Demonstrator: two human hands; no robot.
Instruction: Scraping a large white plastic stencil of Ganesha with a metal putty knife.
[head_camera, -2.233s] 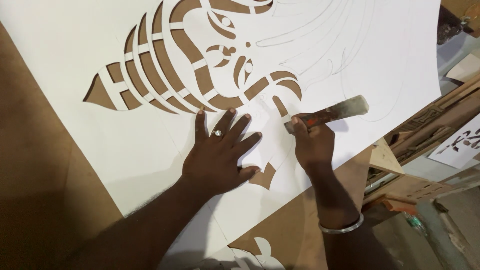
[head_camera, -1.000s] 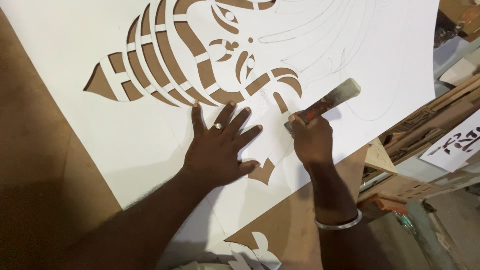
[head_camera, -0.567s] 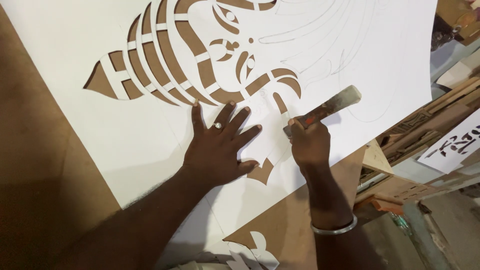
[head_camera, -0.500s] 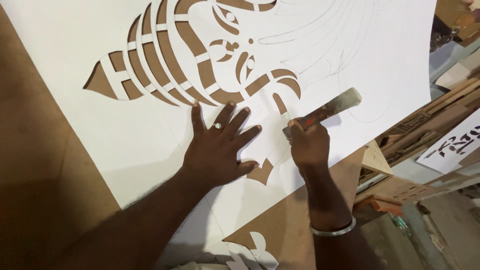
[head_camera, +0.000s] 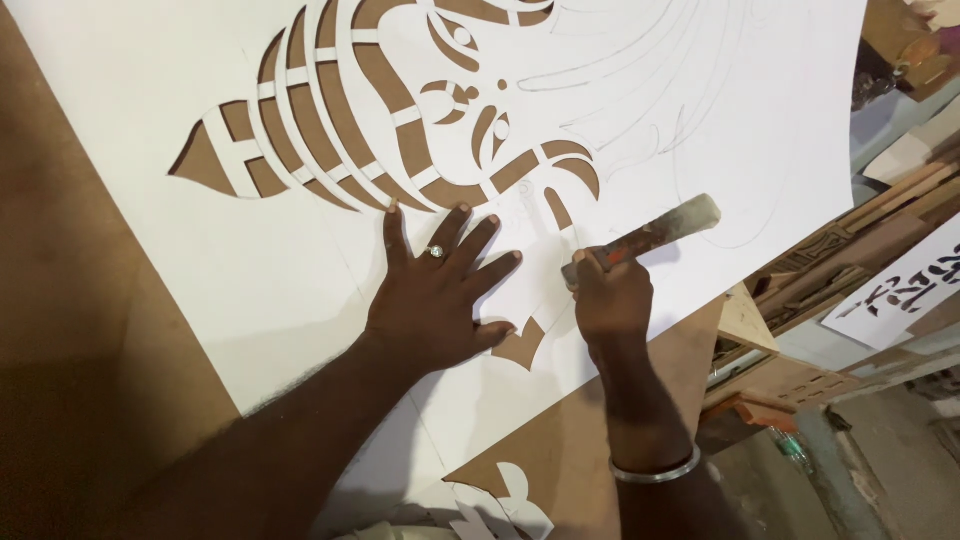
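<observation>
White paper sheet (head_camera: 700, 110) is lying spread across the brown board (head_camera: 90, 300), and it is carrying a big cut-out pattern (head_camera: 390, 130) of curved bands and slots, with the brown showing through every opening. Faint pencil lines (head_camera: 650, 70) are sweeping over the uncut part on the right.

Left hand (head_camera: 435, 300) is pressing flat on the sheet, fingers splayed wide apart, palm down, gripping nothing, a ring (head_camera: 435, 251) sitting on one finger. Its fingertips are reaching just below the lower edge of the cut bands.

Right hand (head_camera: 612, 300) is closed in a fist around the cutting tool (head_camera: 645, 238), clamped on the reddish part of the handle, with the worn pale end sticking up and away to the right. The tip is pointing down at the paper just beside the left hand, close to a narrow slot; the blade itself is too small to make out. A metal bangle (head_camera: 655, 470) is circling the right wrist.

Between the two hands, a small leaf-shaped opening (head_camera: 522, 345) is showing brown. Wooden pieces and another cut paper stencil (head_camera: 900, 295) are lying off to the right of the board.
</observation>
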